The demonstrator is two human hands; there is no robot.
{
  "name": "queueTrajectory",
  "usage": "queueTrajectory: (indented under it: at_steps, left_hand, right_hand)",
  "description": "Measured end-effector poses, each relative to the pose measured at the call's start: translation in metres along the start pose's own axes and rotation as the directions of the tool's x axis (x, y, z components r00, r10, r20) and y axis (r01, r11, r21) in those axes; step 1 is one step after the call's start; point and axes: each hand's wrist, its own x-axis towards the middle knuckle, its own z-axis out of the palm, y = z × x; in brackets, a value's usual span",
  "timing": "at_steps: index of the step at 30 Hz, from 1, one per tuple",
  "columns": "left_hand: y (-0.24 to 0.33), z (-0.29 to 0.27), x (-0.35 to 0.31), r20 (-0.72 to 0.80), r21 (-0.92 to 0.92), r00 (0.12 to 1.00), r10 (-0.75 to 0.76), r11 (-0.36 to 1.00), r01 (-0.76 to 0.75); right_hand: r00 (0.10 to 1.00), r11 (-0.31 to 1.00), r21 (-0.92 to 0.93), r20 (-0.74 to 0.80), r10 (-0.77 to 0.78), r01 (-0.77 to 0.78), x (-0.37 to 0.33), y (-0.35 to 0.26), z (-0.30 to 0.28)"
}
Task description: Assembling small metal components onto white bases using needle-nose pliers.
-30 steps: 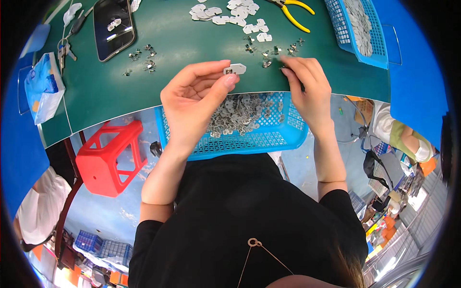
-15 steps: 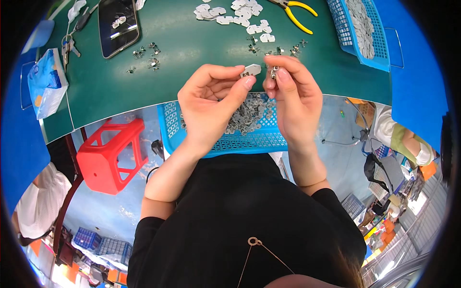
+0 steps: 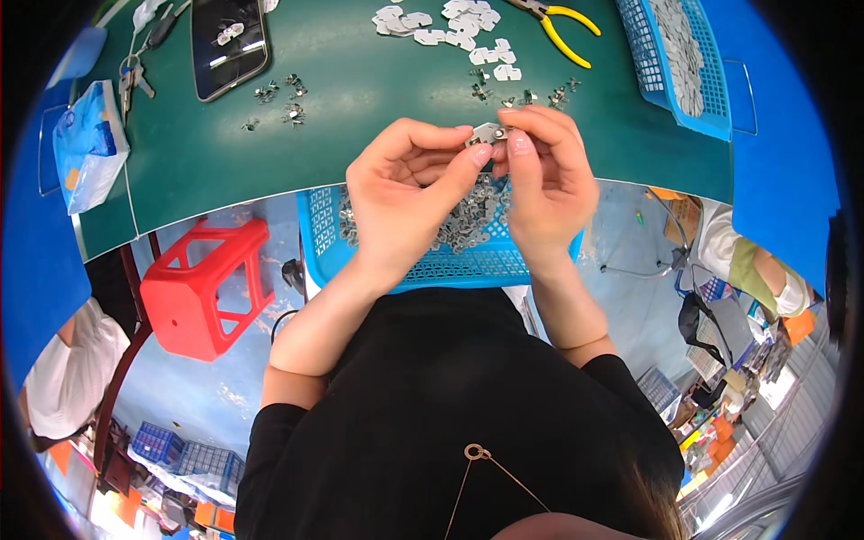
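Observation:
Between thumb and forefinger, my left hand (image 3: 405,189) pinches a small flat white plate (image 3: 483,134) with angled corners. My right hand (image 3: 549,180) is closed on a small metal clip (image 3: 501,134), which is up against the plate's right end. Fingertips partly cover both pieces. Below my hands, a blue basket (image 3: 441,270) holds many small grey metal parts (image 3: 463,220). Beyond them on the green table (image 3: 360,117) lie loose white plates (image 3: 468,22) and little clusters of metal clips (image 3: 293,112).
Yellow-handled pliers (image 3: 565,34) lie at the far right, near another blue basket (image 3: 706,123) of plates. At left are a phone (image 3: 229,54), keys (image 3: 135,78) and a tissue pack (image 3: 92,148). A red stool (image 3: 184,306) stands on the floor. Other people are at both sides.
My hands have come together. The metal clip in my right hand has moved left from beside the plate to meet its right end.

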Motion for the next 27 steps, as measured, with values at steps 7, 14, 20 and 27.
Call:
queueTrajectory:
  at_steps: [7,14,20,27]
  left_hand:
    - [-0.001,-0.002,0.002,-0.042,-0.053,0.999,-0.013,0.999,0.011]
    - [0.001,-0.004,0.005,-0.057,-0.129,0.997,-0.06,0.99,0.053]
    - [0.001,-0.003,0.001,-0.056,-0.107,0.997,-0.058,0.993,0.052]
    - [0.003,-0.001,-0.002,0.003,-0.008,1.0,0.021,1.0,-0.021]
  right_hand:
    - [0.862,0.775,-0.379,0.187,-0.471,0.506,0.005,0.008,-0.006]
    - [0.895,0.815,-0.372,0.23,-0.383,0.444,0.006,0.002,-0.009]
    - [0.938,0.894,-0.282,0.122,-0.326,0.348,0.008,-0.002,-0.009]
    - [0.921,0.865,-0.316,0.163,-0.355,0.389,0.01,-0.001,-0.012]
